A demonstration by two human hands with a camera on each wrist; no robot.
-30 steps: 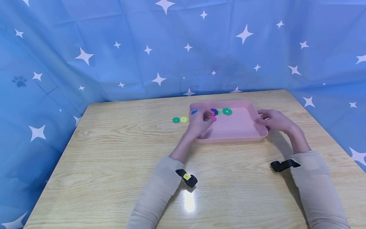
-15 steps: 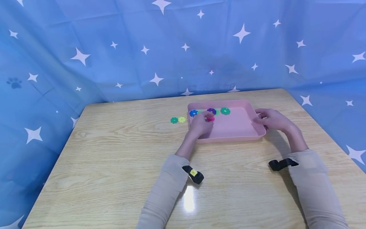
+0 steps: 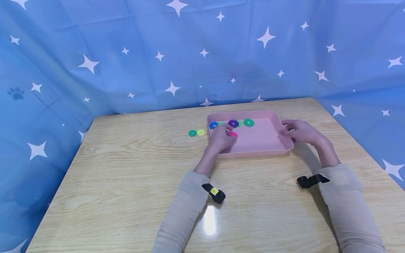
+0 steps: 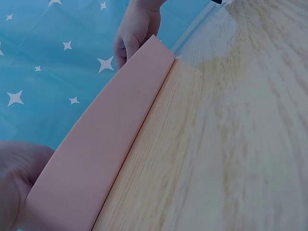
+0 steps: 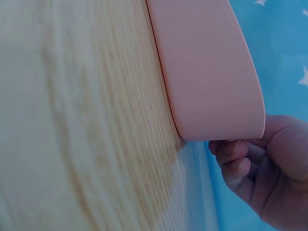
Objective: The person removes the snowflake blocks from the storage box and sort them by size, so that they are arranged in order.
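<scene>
In the head view, a shallow pink tray sits on the table. My left hand reaches over its left part. Thumb and forefinger are bent around a small pink snowflake disc, low over the tray floor. My right hand grips the tray's right wall, thumb inside and fingers outside. In the right wrist view, that hand's curled fingers show under the tray's end. Along the tray's back lie a blue disc, a purple disc and a green disc; light green ones are partly hidden.
Left of the tray, a green disc and a yellow disc lie side by side on the wooden table. A blue curtain with white stars hangs behind the table's back edge.
My left hand has shifted slightly, and the pink disc sits a little nearer to me, below the purple one. The blue disc shows more fully. My right hand keeps its grip on the tray.
</scene>
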